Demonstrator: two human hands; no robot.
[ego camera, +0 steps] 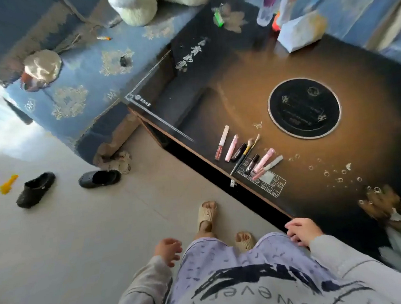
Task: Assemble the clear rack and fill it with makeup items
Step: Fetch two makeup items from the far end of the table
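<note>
While left hand (pixel 168 250) and right hand (pixel 303 231) were empty, slack, we saw makeup (pixel 247 155) ahead of right hand; rack unseen, so we judged: find it first.

sleeves (pixel 138 291) grey | top (pixel 264 292) grey (dark lettering) | trousers (pixel 209 253) lilac, speckled | slippers (pixel 207 213) beige
</note>
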